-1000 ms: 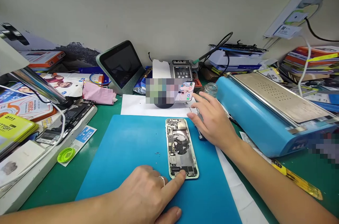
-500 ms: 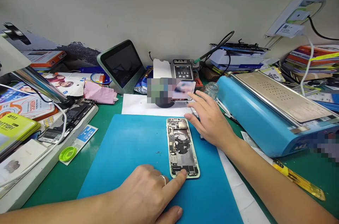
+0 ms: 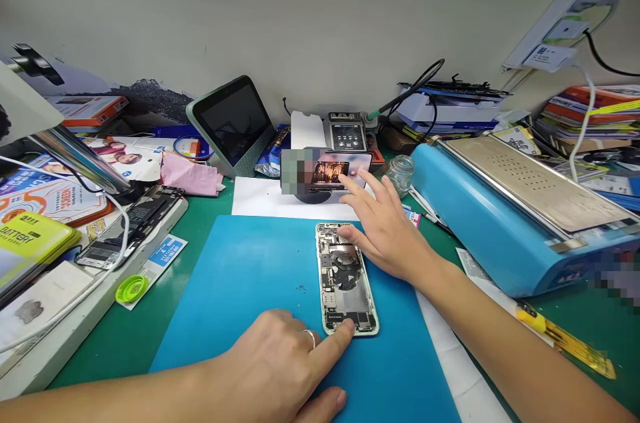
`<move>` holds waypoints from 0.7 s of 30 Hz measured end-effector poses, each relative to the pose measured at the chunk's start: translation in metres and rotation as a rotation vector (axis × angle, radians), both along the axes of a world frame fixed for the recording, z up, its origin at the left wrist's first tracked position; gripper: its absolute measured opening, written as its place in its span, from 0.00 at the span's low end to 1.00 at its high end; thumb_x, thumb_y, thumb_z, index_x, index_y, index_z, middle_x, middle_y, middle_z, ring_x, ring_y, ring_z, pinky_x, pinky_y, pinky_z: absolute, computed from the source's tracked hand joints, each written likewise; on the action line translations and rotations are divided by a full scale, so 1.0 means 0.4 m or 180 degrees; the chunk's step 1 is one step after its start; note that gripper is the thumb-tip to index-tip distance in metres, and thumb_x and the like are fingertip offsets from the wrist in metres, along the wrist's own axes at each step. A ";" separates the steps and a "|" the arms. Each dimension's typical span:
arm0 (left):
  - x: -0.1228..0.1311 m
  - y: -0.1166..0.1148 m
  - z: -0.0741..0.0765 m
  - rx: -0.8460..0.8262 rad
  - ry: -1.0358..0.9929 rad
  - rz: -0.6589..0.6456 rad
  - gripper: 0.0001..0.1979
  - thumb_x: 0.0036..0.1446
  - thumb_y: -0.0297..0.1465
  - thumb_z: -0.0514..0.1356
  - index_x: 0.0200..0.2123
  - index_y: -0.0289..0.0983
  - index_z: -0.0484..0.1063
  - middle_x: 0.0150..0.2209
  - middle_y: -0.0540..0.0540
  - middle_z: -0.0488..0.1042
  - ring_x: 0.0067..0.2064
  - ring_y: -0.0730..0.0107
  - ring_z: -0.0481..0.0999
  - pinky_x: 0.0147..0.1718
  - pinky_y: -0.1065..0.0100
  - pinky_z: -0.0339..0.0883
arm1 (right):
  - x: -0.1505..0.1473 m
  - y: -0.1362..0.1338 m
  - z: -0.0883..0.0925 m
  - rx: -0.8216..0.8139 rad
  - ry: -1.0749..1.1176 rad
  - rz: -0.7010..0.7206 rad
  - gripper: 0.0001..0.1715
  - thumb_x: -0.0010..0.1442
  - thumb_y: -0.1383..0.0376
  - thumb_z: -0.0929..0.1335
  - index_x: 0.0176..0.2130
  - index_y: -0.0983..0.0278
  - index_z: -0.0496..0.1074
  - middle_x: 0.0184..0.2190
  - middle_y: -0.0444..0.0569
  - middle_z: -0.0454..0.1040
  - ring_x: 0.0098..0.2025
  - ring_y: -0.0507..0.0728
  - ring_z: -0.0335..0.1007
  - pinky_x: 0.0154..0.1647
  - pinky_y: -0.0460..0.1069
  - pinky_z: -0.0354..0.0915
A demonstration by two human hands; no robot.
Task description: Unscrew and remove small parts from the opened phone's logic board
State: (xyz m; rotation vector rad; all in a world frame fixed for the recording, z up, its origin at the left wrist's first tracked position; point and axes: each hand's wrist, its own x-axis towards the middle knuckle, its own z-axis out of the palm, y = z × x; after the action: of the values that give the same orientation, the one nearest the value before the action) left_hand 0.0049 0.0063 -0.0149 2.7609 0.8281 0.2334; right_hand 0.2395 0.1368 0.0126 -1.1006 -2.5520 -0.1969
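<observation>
On a blue mat (image 3: 240, 276) lies a smartphone with its back off (image 3: 357, 293), its boards and inner parts exposed. My left hand (image 3: 285, 360) rests at the near end of that phone, index fingertip on its bottom edge, thumb apart and the other fingers bent under. My right hand (image 3: 390, 230) is open and spread over the phone's far end, holding nothing. Its fingertips reach in front of a second smartphone (image 3: 363, 163) on a stand, with a lit screen; whether they touch the screen I cannot tell. A few tiny dark bits (image 3: 301, 288) lie left of the opened phone.
A blue machine with a metal plate (image 3: 465, 223) stands at right, near a yellow cutter (image 3: 565, 340). Behind are a glass jar (image 3: 400, 173), a soldering station (image 3: 346, 133) and a smart display (image 3: 233, 120). A white ledge (image 3: 125, 276) and green cap (image 3: 132, 288) sit left.
My right hand has shifted left, its fingers now in front of the propped phone's screen, which shows a different picture. My left hand stays on the opened phone.
</observation>
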 end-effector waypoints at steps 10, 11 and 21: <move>0.002 -0.003 0.021 -0.0114 0.0110 0.0015 0.31 0.71 0.40 0.59 0.69 0.34 0.55 0.35 0.49 0.81 0.28 0.58 0.81 0.25 0.59 0.69 | 0.039 -0.011 0.015 0.0327 0.0681 0.0101 0.20 0.76 0.53 0.61 0.52 0.63 0.74 0.61 0.60 0.76 0.68 0.70 0.65 0.71 0.69 0.59; 0.002 -0.003 0.025 -0.0126 0.0116 0.0011 0.31 0.71 0.40 0.58 0.70 0.34 0.54 0.35 0.49 0.81 0.28 0.58 0.81 0.25 0.58 0.69 | 0.049 -0.014 0.018 0.0295 0.0781 0.0032 0.17 0.76 0.56 0.62 0.50 0.62 0.75 0.56 0.59 0.79 0.64 0.68 0.70 0.67 0.66 0.64; -0.009 -0.009 0.028 -0.0084 0.0037 0.0018 0.26 0.76 0.39 0.48 0.70 0.35 0.48 0.33 0.50 0.79 0.28 0.57 0.79 0.26 0.58 0.65 | 0.113 -0.017 0.012 -0.0800 0.0295 -0.0257 0.15 0.71 0.58 0.66 0.49 0.61 0.80 0.26 0.46 0.81 0.27 0.57 0.76 0.29 0.49 0.61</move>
State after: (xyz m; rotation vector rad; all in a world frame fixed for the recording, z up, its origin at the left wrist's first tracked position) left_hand 0.0014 0.0027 -0.0038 2.7382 0.8357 0.2063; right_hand 0.2848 0.1299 0.0176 -1.2722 -2.5003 0.1564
